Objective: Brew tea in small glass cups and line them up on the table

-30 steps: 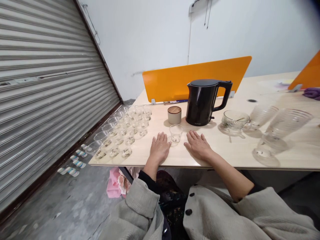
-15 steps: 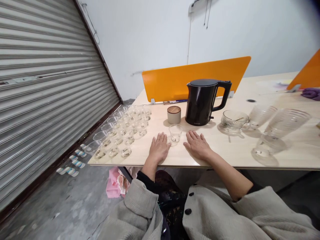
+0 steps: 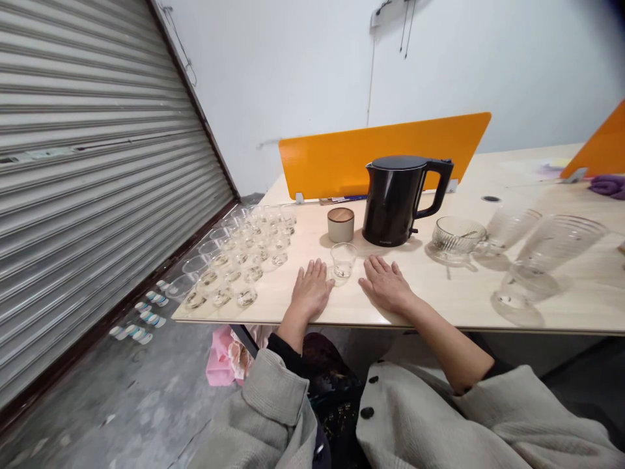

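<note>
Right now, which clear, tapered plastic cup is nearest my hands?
The lone cup standing between your left hand and right hand, before the round beige wooden-lidded canister; the clustered cups leftward and stacked cups rightward are farther.

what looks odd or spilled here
No spill shows on the table. Small white-and-blue items look out of place, lying on the floor beside the roller shutter. The clear cup beside the left hand stands upright.

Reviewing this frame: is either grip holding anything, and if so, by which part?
Nothing is held: the left grip and right grip lie open, palms down on the table, either side of a clear cup.
</note>
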A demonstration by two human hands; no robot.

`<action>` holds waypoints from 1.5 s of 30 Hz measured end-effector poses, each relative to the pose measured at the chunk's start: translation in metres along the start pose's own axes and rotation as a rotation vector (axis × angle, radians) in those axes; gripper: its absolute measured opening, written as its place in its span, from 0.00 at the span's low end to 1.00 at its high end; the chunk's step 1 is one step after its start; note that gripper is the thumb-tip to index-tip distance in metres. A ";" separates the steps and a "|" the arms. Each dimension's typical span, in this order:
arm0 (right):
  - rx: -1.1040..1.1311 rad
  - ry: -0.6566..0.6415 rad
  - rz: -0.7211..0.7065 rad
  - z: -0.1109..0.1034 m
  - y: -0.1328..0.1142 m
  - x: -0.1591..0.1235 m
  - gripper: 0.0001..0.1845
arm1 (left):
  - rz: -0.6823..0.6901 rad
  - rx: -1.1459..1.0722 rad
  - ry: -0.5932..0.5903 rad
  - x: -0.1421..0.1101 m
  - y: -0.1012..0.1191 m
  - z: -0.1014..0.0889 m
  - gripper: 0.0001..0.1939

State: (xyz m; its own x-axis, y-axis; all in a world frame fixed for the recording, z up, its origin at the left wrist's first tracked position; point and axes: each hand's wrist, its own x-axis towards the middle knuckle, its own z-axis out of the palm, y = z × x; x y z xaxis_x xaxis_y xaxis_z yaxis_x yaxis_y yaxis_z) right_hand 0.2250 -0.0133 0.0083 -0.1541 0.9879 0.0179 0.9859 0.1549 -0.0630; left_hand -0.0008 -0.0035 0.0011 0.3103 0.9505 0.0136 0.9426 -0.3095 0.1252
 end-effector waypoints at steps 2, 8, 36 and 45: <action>-0.007 -0.001 -0.001 0.000 0.000 0.000 0.38 | 0.000 0.000 0.000 0.000 0.000 0.000 0.36; -0.005 -0.008 -0.002 -0.001 0.000 0.000 0.38 | 0.002 0.009 -0.002 -0.001 0.000 -0.001 0.36; -0.002 -0.025 0.015 -0.007 -0.004 -0.002 0.38 | 0.003 -0.001 0.017 -0.001 0.001 -0.001 0.36; 0.000 -0.002 -0.001 -0.004 -0.001 -0.002 0.37 | 0.003 0.000 0.015 0.000 0.000 0.001 0.35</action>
State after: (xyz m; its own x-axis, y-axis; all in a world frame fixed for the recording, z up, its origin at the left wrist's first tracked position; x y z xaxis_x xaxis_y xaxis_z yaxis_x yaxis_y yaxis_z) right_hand 0.2244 -0.0155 0.0125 -0.1548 0.9878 0.0161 0.9859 0.1555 -0.0626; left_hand -0.0004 -0.0039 0.0000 0.3115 0.9498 0.0284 0.9416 -0.3126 0.1254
